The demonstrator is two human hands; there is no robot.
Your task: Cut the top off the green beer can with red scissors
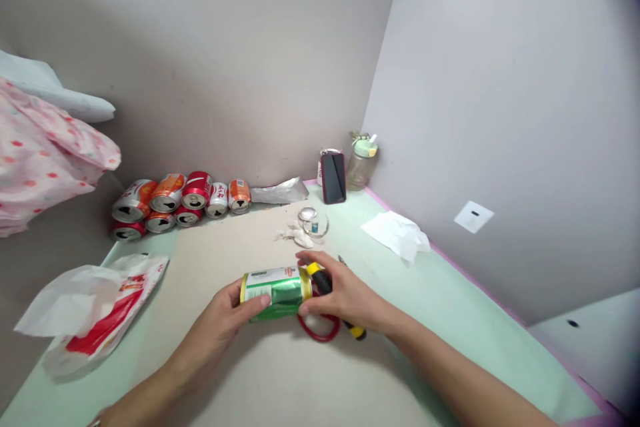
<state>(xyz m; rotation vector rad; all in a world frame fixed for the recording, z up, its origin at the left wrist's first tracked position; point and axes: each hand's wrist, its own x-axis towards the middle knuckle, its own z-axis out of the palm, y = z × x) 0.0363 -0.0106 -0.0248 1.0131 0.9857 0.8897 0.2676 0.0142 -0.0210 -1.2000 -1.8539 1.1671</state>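
A green and white drink can (276,291) lies on its side over the beige board (240,240). My left hand (226,315) grips its left end, thumb across the green side. My right hand (345,297) is closed at the can's right end around a yellow and black handled tool (327,288), whose tip is hidden against the can. Red-handled scissors (320,329) lie on the board just under my right hand.
Several empty red and orange cans (180,203) are stacked against the back wall. A phone (333,177) and a bottle (361,161) stand in the corner. A plastic bag (95,310) lies left, a white tissue (397,233) right, tape roll (313,221) and scraps mid-table.
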